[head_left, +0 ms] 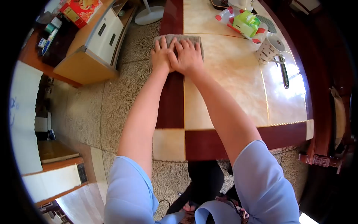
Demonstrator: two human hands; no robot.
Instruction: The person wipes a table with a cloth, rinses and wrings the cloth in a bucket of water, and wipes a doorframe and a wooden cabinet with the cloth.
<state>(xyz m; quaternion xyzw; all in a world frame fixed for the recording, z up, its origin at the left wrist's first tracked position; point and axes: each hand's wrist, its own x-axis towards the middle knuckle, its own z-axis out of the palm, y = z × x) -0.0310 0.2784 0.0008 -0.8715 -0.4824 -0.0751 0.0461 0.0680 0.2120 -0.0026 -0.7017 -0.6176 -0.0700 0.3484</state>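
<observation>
Head camera view: a person's left hand and right hand lie palms down on a folded grey-brown cloth, side by side and touching, fingers outstretched and clamped on nothing. The cloth sits across the dark red border and pale tile of a table, at its left side. Soft, light and limp by the look of it, it should bear firm pressure without harm, though its folds could bunch or slide on the glossy surface. Flat palms over the middle suit it best; for lifting, a pinch through the folded layers would serve. Well apart, to the right, stand a patterned mug, likely fragile, a dark slender object near its handle and a green packet.
</observation>
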